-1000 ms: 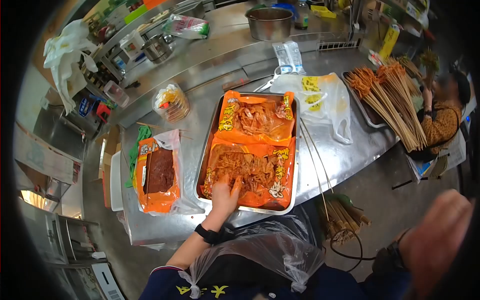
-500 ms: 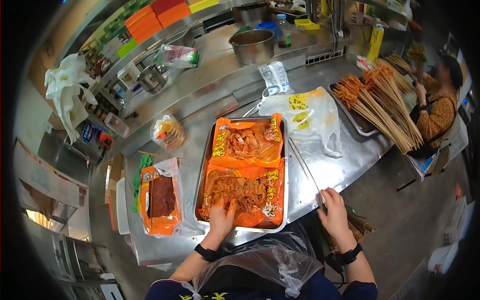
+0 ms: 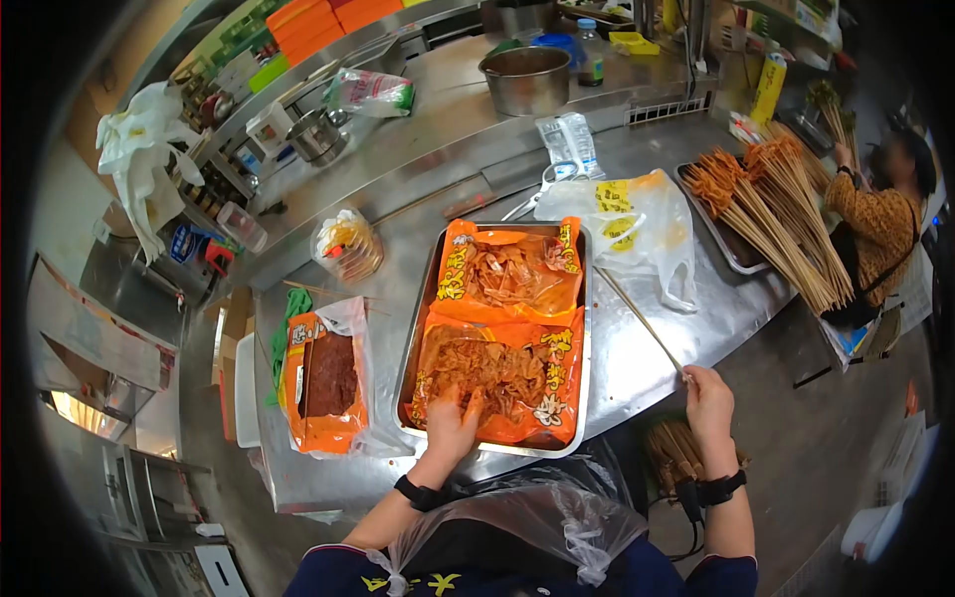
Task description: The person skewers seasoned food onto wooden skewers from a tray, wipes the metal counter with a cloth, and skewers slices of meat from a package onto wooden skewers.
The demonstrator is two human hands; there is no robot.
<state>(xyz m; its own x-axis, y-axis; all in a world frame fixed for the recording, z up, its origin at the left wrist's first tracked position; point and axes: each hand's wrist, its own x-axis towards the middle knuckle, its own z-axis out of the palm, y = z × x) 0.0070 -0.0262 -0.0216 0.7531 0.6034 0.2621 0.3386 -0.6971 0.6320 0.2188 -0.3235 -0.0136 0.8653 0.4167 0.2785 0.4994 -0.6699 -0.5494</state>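
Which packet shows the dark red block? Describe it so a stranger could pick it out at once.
On the steel table, find the large metal tray. Just left of it, beside a green cloth, lies an orange packet. It shows a dark red block, while the two orange packets inside the tray show lighter, orange-red pieces.

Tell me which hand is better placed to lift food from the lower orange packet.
Left, most likely: the left hand has its fingers in the food, while the right hand is outside the tray, gripping a thin stick.
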